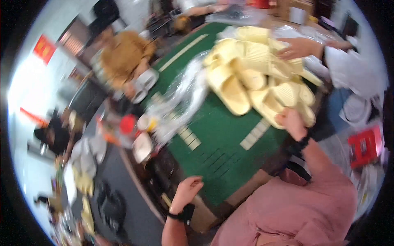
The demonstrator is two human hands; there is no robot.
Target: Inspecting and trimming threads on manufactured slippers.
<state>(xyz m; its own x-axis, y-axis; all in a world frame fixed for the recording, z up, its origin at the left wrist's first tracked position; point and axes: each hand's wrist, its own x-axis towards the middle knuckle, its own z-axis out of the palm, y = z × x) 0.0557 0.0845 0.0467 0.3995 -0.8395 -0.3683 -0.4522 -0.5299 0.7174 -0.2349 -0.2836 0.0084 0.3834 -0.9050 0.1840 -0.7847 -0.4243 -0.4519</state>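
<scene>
Pink sleeves, black wristbands

A green-topped table with pale inlaid strips and a brown edge fills the centre of the view, set over a dark grey floor. The wall on the left is pale and strongly lit, carrying a red sign beside a dark doorway. A red stool stands at the right.
</scene>
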